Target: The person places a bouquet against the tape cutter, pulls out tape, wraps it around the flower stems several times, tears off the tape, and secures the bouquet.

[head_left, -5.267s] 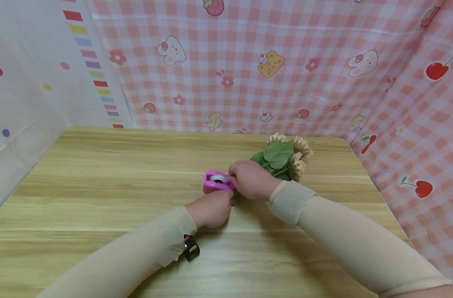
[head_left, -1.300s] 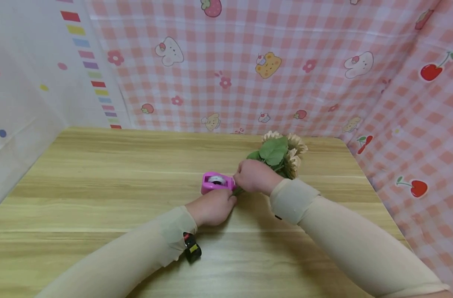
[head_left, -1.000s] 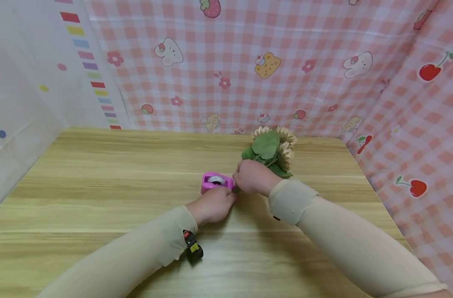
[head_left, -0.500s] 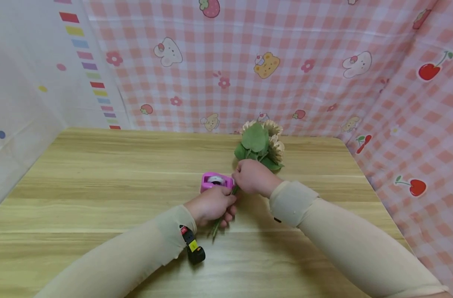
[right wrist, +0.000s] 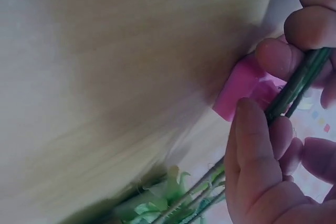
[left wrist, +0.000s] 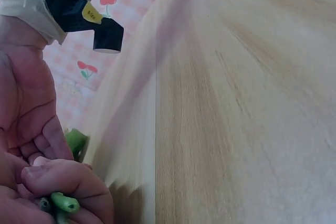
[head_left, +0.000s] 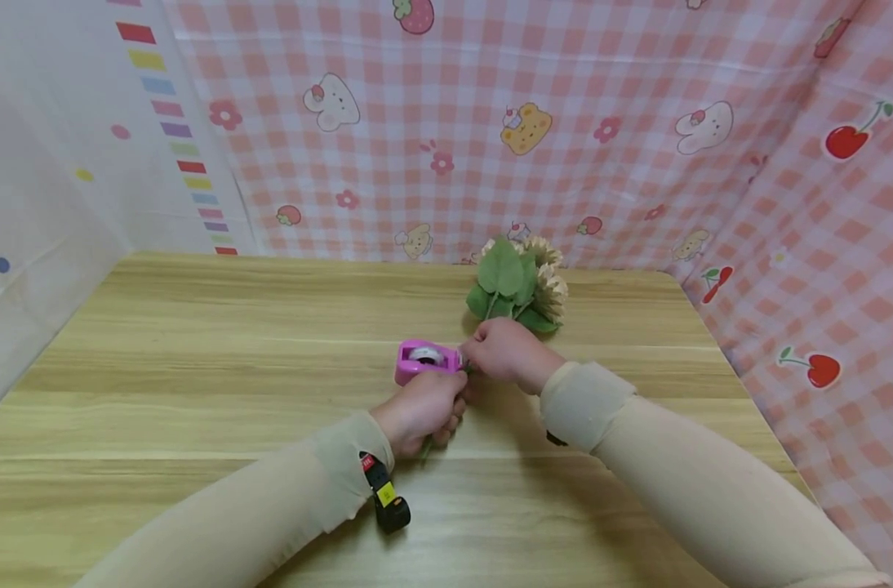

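A bunch of pale flowers (head_left: 552,287) with broad green leaves (head_left: 500,268) lies at an angle, its heads toward the back of the table. My left hand (head_left: 423,410) grips the lower stems; their cut ends (left wrist: 65,202) poke out of the curled fingers in the left wrist view. Higher up the stems, my right hand (head_left: 511,353) pinches, with its thumb and fingers against the green stems (right wrist: 296,83) in the right wrist view. A pink tape dispenser (head_left: 405,374) holding a tape roll (head_left: 426,354) stands right beside both hands. Whether tape is on the stems cannot be made out.
The wood-grain table (head_left: 233,351) stretches out around the hands. Behind it hangs a pink checked cloth (head_left: 417,106), with another cloth wall on the right (head_left: 850,286) and a white one on the left (head_left: 42,180). A black wrist camera (head_left: 392,508) hangs under the left cuff.
The flower heads have swung left, then slightly back right in the last half second. My left fingers have closed round the stems, which stuck out below them before. The dispenser has stayed nearly still.
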Demonstrator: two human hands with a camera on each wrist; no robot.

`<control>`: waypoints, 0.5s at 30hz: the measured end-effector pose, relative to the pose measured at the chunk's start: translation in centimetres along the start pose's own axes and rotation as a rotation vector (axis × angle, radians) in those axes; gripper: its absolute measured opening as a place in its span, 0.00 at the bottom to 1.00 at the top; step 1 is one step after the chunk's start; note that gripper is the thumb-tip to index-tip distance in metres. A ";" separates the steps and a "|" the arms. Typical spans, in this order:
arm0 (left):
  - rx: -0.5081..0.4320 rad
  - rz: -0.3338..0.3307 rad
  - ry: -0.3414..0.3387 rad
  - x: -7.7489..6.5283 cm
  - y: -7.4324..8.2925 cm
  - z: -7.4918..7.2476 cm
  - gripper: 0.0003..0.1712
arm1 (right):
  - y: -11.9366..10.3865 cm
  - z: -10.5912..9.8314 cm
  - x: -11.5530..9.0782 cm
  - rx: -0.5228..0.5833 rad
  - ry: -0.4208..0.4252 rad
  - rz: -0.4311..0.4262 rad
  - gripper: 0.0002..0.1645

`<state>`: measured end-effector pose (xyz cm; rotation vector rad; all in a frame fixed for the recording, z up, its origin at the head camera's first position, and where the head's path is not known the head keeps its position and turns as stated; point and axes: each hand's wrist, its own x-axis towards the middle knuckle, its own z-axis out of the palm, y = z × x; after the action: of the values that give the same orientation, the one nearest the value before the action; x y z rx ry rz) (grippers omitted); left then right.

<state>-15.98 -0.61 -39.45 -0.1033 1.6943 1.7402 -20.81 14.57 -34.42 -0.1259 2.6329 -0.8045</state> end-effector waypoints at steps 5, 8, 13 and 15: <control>-0.091 -0.001 0.000 0.3 -0.2 0.1 0.18 | 0.6 0.1 0.0 0.009 0.019 -0.007 0.20; -0.111 0.006 0.005 0.4 -0.2 0.2 0.18 | 0.9 0.1 -0.1 0.009 0.022 -0.006 0.19; -0.121 0.012 0.006 0.4 -0.2 0.5 0.18 | 1.3 0.2 -0.1 0.017 0.023 0.011 0.18; -0.121 0.015 0.006 0.4 -0.2 0.6 0.17 | 1.5 0.2 -0.1 0.031 0.014 0.017 0.18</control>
<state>-15.90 0.10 -39.76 -0.1517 1.5971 1.8550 -20.56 15.71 -35.34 -0.0891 2.6300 -0.8431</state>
